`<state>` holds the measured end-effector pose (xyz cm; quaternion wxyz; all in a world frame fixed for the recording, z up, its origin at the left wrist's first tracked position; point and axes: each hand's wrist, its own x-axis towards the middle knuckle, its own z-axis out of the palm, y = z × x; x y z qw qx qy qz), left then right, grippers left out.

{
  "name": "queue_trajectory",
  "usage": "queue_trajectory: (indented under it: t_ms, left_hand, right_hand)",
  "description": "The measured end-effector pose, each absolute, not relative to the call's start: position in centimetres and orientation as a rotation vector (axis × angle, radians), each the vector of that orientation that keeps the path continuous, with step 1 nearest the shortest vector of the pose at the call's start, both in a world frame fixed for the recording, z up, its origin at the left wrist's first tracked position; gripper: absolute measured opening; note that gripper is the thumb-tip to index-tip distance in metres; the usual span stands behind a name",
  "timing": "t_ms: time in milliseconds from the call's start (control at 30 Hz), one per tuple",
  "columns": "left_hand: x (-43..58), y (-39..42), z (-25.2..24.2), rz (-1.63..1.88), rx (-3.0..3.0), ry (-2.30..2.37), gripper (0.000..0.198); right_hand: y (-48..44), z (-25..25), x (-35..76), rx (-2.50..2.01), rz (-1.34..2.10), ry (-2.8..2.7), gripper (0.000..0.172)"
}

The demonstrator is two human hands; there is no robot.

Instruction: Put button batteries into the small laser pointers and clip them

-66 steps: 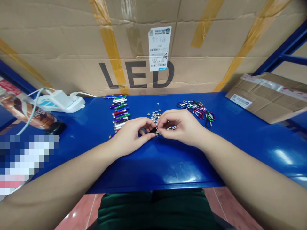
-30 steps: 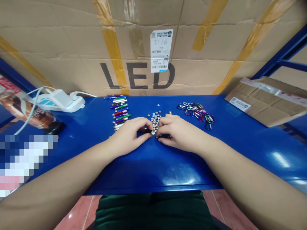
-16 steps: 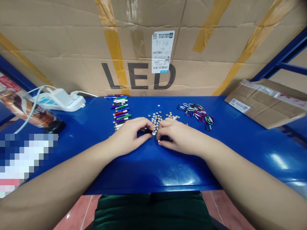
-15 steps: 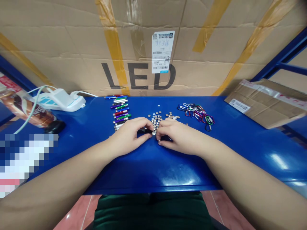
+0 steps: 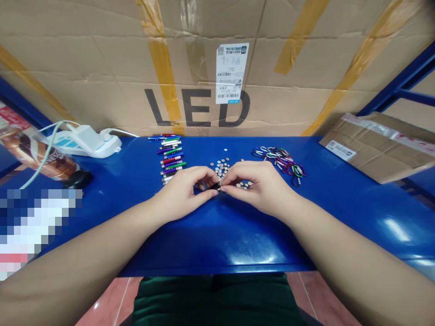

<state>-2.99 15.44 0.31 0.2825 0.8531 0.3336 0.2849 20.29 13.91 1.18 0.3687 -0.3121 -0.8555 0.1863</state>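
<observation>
Compared with half a second ago, the right hand point(image 5: 261, 183) has moved over to meet the left hand point(image 5: 181, 190), just on the near side of the scattered small round silvery metal discs point(image 5: 220, 170); there sits a slim black tube point(image 5: 215, 186), mostly hidden; left thumb and fingers clasp it, right thumb and forefinger pinch a tiny silvery piece point(image 5: 219, 184) at its end.

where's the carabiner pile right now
In the head view, the carabiner pile lies on the blue tabletop, right of centre, just beyond the right hand and left of the small cardboard box.
</observation>
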Motion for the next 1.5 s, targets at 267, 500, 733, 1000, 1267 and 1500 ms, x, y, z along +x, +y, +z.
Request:
queue_trajectory:
  t_ms: [267, 500, 733, 1000, 1267, 1500]
  left_hand:
    - [-2.9, 15.5, 0.2, 0.777, 2.255, 0.867, 0.012]
    - [-2.9, 15.6, 0.3, 0.771, 2.273, 0.866, 0.012]
    - [-3.1, 15.4, 0.3, 0.787, 2.327, 0.846, 0.010]
    - [-2.8, 15.3, 0.2, 0.814, 2.187, 0.813, 0.015]
    - [-3.1, 15.3, 0.1, 0.819, 2.168, 0.784, 0.030]
    - [-3.4, 15.6, 0.2, 0.790, 2.331, 0.790, 0.018]
  right_hand:
    - [14.0, 1.1, 20.3, -0.797, 0.444, -2.210, 0.006]
    - [13.9, 1.2, 20.3, -0.798, 0.444, -2.231, 0.006]
    - [13.9, 1.3, 20.5, -0.788, 0.366, -2.313, 0.008]
    - [13.8, 1.4, 20.6, -0.791, 0.506, -2.265, 0.008]
    - [14.2, 2.8, 22.5, -0.975, 0.627, -2.115, 0.007]
    - [15.4, 3.4, 26.5, -1.252, 0.559, -2.479, 0.004]
